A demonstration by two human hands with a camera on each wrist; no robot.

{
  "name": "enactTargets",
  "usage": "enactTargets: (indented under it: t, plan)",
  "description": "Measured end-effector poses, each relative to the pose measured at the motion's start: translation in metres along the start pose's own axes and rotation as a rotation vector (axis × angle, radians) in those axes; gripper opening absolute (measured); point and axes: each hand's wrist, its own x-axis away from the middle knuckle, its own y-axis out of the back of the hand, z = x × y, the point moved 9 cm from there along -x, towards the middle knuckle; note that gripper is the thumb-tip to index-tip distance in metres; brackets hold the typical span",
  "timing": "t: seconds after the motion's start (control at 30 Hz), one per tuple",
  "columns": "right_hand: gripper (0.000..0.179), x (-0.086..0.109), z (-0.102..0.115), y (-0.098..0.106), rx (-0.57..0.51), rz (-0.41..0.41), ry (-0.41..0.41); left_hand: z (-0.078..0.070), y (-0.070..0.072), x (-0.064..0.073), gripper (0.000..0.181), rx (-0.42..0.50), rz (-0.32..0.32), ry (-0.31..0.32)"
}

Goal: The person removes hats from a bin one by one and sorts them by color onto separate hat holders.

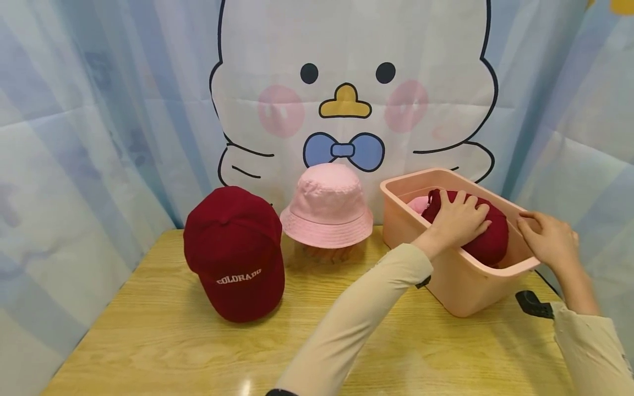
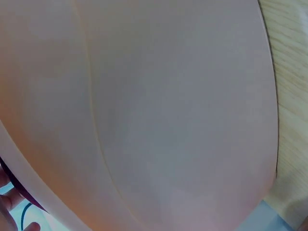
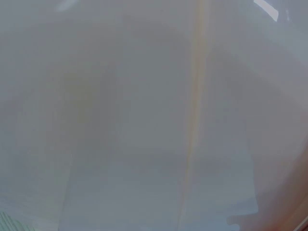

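In the head view a pink plastic bin (image 1: 475,286) stands at the table's right side. Inside it lies a dark red cap (image 1: 487,242), with a bit of pink cloth (image 1: 419,204) showing beside it. My left hand (image 1: 457,220) grips the cap from above, fingers spread and bent over its top. At the bin's right rim, my right hand (image 1: 550,239) holds the edge between thumb and fingers. The left wrist view is mostly bin wall (image 2: 183,115), with a few fingers (image 2: 9,197) at lower left. A blurred pale surface fills the right wrist view.
On the wooden table (image 1: 148,341), a dark red baseball cap (image 1: 238,247) lettered COLORADO sits at the left. A pink bucket hat (image 1: 328,209) stands near the back middle, raised on a see-through support. Behind hangs a curtain (image 1: 346,49) with a cartoon figure.
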Motion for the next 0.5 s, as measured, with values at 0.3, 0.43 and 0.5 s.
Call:
enactTargets:
  t: [0.3,0.43,0.5]
  plan:
    - [0.052,0.000,-0.001,-0.002,-0.006,0.008,0.000,-0.003,0.017,0.007,0.034,-0.141,-0.077,-0.064]
    - [0.053,-0.001,-0.001,-0.001,-0.011,0.010,0.001,0.004,0.029,0.010,0.037,-0.221,-0.138,-0.079]
    - [0.053,-0.001,-0.001,-0.001,-0.010,0.016,0.000,0.012,0.037,0.011,0.037,-0.233,-0.175,-0.066]
